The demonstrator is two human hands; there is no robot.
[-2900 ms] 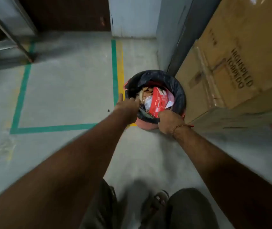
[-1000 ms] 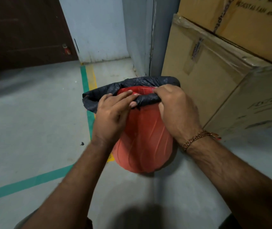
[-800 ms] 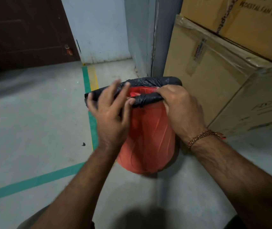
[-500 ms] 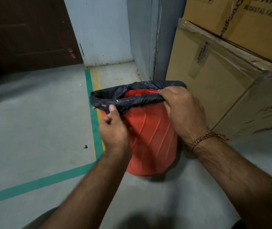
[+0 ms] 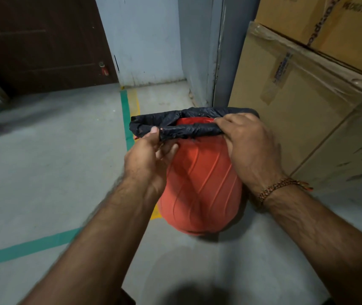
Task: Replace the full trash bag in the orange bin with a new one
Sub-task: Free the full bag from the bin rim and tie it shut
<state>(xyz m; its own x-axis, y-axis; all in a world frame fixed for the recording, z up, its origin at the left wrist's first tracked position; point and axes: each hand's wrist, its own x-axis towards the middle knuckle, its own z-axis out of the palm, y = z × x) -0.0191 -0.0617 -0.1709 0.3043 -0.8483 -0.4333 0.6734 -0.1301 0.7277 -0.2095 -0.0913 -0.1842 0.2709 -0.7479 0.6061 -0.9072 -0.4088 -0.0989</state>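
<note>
The orange ribbed bin (image 5: pixel 202 186) stands on the grey floor in the middle of the head view. A black trash bag (image 5: pixel 188 126) is rolled over its rim as a thick band. My left hand (image 5: pixel 151 157) pinches the near left part of that band between thumb and fingers. My right hand (image 5: pixel 248 144), with a beaded bracelet at the wrist, grips the near right part of the band. A sliver of red packaging shows inside the mouth; the rest of the contents are hidden.
Stacked cardboard boxes (image 5: pixel 307 89) stand close on the right of the bin. A grey door frame (image 5: pixel 217 51) and a pale wall rise behind it. A dark brown door (image 5: pixel 43 40) is at the back left. Green floor tape (image 5: pixel 125 113) runs left of the bin.
I have come down from standing to close by the bin. My left hand went from lying flat on the bag's rolled edge to pinching it lower on the left. My right hand kept its grip.
</note>
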